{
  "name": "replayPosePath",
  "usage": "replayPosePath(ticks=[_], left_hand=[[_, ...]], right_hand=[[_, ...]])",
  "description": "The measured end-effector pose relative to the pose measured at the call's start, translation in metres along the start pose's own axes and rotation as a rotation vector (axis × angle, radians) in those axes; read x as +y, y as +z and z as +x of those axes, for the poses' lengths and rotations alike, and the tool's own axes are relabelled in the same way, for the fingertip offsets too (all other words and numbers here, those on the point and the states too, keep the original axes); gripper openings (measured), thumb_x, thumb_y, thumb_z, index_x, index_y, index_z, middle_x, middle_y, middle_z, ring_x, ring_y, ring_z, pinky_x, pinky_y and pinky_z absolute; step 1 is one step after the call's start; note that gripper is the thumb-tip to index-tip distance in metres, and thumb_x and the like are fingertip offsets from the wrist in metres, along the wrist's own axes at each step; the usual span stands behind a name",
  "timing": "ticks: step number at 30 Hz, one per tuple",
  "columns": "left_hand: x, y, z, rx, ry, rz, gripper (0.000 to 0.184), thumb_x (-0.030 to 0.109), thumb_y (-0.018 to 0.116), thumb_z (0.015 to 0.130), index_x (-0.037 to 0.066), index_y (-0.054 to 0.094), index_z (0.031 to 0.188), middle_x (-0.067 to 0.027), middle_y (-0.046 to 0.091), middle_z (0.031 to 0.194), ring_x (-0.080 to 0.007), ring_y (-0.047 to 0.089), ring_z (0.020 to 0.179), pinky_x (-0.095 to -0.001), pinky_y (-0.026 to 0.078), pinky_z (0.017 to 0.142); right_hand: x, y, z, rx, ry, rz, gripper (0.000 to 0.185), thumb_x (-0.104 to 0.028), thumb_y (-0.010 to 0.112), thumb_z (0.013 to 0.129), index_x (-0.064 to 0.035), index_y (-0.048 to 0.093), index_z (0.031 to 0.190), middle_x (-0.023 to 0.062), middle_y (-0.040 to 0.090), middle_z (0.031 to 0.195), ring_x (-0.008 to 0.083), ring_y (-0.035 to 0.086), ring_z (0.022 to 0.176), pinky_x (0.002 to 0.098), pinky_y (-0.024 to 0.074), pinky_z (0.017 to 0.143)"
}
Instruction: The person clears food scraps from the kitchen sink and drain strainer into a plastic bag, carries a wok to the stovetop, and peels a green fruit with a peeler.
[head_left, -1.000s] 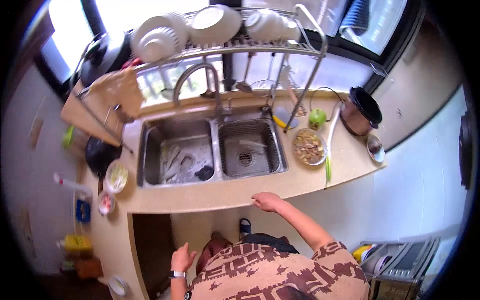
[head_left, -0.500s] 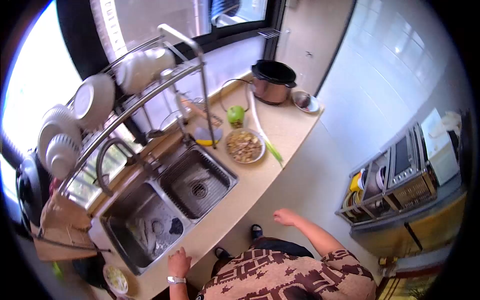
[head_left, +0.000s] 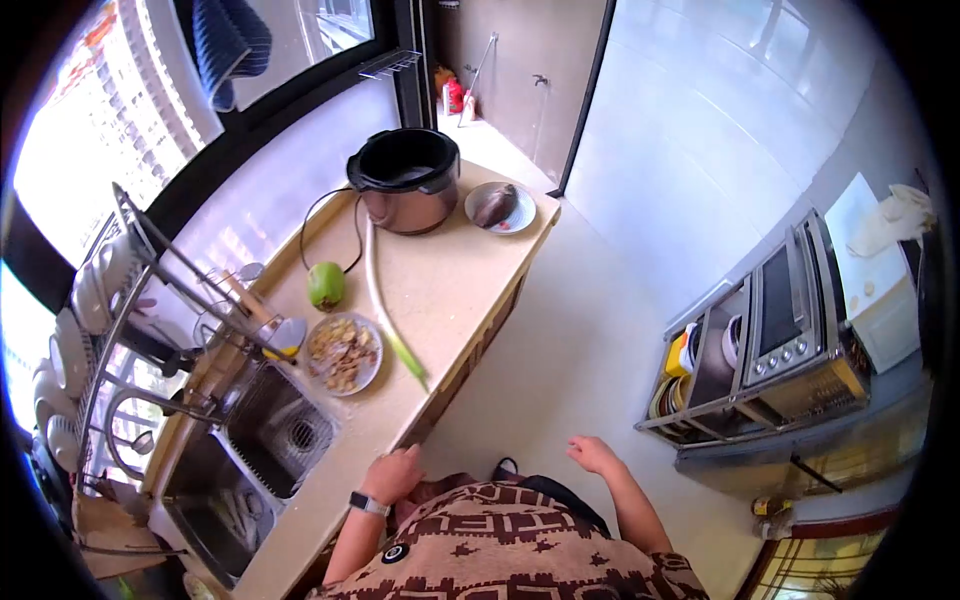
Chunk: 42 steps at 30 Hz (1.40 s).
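My left hand (head_left: pixel 393 475), with a watch on its wrist, hangs beside the counter's front edge, fingers loosely curled and nothing seen in them. Away from the counter, over the floor, is my right hand (head_left: pixel 595 455), also loosely curled without any object. On the counter (head_left: pixel 445 285) near my left side stands a bowl of chopped food pieces (head_left: pixel 345 355). Behind it sits a round green vegetable (head_left: pixel 326 287). A long green onion (head_left: pixel 380 300) lies alongside. Farther back are a dark, lidless electric cooker (head_left: pixel 405 190) and a plate (head_left: pixel 518 217) holding a dark purplish-brown item (head_left: pixel 495 207).
A double sink (head_left: pixel 225 535) and a dish rack (head_left: pixel 120 320) with white bowls are at left. On the right stands a metal shelf unit with an oven (head_left: pixel 785 310). Tiled floor (head_left: pixel 540 350) runs between counter and shelf. A doorway lies beyond the counter's end.
My view has moved forward and turned right along the counter. The sink has slid to the lower left; the cooker and plate are nearer. Both hands stay free of objects.
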<state>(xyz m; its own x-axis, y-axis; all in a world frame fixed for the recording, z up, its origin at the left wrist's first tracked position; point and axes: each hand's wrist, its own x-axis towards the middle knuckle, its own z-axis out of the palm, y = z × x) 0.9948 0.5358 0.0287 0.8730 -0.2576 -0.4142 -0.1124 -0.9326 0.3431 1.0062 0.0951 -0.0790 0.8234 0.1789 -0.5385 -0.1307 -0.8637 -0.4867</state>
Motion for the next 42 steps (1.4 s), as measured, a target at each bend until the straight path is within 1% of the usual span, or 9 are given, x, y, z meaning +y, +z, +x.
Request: replayPosePath(ticks=[4, 9, 12, 20, 26, 35, 39, 41, 42], left_hand=[[0.058, -0.02, 0.093, 0.096, 0.177, -0.061, 0.048, 0.029, 0.062, 0.084, 0.002, 0.05, 0.121, -0.0214, 0.064, 0.098, -0.0393, 0.064, 0.086, -0.0476, 0.052, 0.075], [0.079, -0.065, 0.194, 0.172, 0.047, -0.004, 0.045, 0.024, 0.064, 0.081, 0.001, 0.051, 0.117, -0.0177, 0.061, 0.106, -0.0346, 0.061, 0.1, -0.0512, 0.042, 0.097], [0.068, -0.082, 0.272, 0.345, -0.043, 0.091, 0.047, 0.025, 0.065, 0.08, 0.001, 0.05, 0.118, -0.0171, 0.057, 0.116, -0.034, 0.055, 0.111, -0.0557, 0.036, 0.102], [0.047, -0.144, 0.477, 0.309, -0.29, 0.092, 0.075, 0.031, 0.072, 0.076, -0.003, 0.041, 0.135, -0.0225, 0.044, 0.139, -0.0354, 0.044, 0.128, -0.0572, 0.028, 0.108], [0.046, -0.157, 0.531, 0.143, -0.43, 0.017, 0.091, 0.041, 0.077, 0.069, -0.004, 0.037, 0.138, -0.025, 0.039, 0.142, -0.038, 0.037, 0.132, -0.0598, 0.022, 0.11], [0.066, -0.146, 0.565, 0.012, -0.643, 0.1, 0.098, 0.041, 0.08, 0.062, 0.0, 0.037, 0.14, -0.0287, 0.027, 0.148, -0.0437, 0.024, 0.139, -0.0568, 0.017, 0.113], [0.064, -0.148, 0.572, -0.072, -0.7, 0.07, 0.097, 0.038, 0.082, 0.062, 0.0, 0.038, 0.14, -0.0288, 0.022, 0.151, -0.0437, 0.02, 0.141, -0.0555, 0.016, 0.114], [0.066, -0.147, 0.57, -0.084, -0.722, 0.072, 0.096, 0.037, 0.081, 0.063, 0.001, 0.038, 0.14, -0.0284, 0.022, 0.151, -0.0436, 0.02, 0.141, -0.0548, 0.016, 0.115], [0.067, -0.147, 0.573, -0.082, -0.722, 0.088, 0.094, 0.035, 0.081, 0.064, 0.001, 0.038, 0.14, -0.028, 0.022, 0.151, -0.0434, 0.02, 0.141, -0.0542, 0.015, 0.115]], right_hand=[[0.051, -0.061, 0.032, 0.041, 0.021, -0.029, 0.036, -0.03, 0.06, 0.088, -0.0053, 0.062, 0.114, 0.0169, 0.068, 0.102, 0.0328, 0.064, 0.096, 0.0419, 0.0505, 0.085], [0.069, -0.12, 0.111, 0.035, -0.008, 0.07, 0.036, -0.03, 0.06, 0.087, -0.005, 0.063, 0.113, 0.0174, 0.068, 0.101, 0.0338, 0.064, 0.094, 0.041, 0.0508, 0.083], [0.074, -0.161, 0.162, 0.03, -0.015, 0.107, 0.037, -0.03, 0.06, 0.087, -0.0048, 0.062, 0.114, 0.0174, 0.068, 0.099, 0.0335, 0.065, 0.092, 0.0402, 0.0513, 0.081], [0.079, -0.313, 0.3, 0.018, 0.014, 0.022, 0.037, -0.029, 0.061, 0.087, -0.0049, 0.062, 0.115, 0.0178, 0.068, 0.097, 0.033, 0.066, 0.089, 0.0396, 0.0516, 0.08], [0.066, -0.391, 0.441, 0.047, -0.117, 0.05, 0.037, -0.027, 0.061, 0.088, -0.0021, 0.061, 0.116, 0.0194, 0.068, 0.098, 0.0322, 0.066, 0.09, 0.0386, 0.0512, 0.081], [0.061, -0.413, 0.754, -0.389, -0.286, 0.034, 0.032, -0.021, 0.058, 0.087, -0.0049, 0.064, 0.113, 0.0196, 0.067, 0.101, 0.0349, 0.064, 0.094, 0.0417, 0.0504, 0.083], [0.049, -0.392, 0.88, -0.317, -0.248, 0.19, 0.029, -0.018, 0.06, 0.086, -0.0036, 0.065, 0.111, 0.0181, 0.068, 0.1, 0.0315, 0.066, 0.09, 0.0393, 0.0516, 0.08], [0.02, -0.393, 0.928, -0.358, -0.226, 0.229, 0.03, -0.013, 0.058, 0.087, 0.0006, 0.063, 0.114, 0.0116, 0.068, 0.088, 0.0151, 0.063, 0.068, 0.0314, 0.0526, 0.061], [0.011, -0.385, 0.951, -0.382, -0.229, 0.222, 0.03, -0.013, 0.058, 0.087, 0.0006, 0.063, 0.114, 0.0116, 0.068, 0.088, 0.0151, 0.063, 0.068, 0.0314, 0.0526, 0.061]])
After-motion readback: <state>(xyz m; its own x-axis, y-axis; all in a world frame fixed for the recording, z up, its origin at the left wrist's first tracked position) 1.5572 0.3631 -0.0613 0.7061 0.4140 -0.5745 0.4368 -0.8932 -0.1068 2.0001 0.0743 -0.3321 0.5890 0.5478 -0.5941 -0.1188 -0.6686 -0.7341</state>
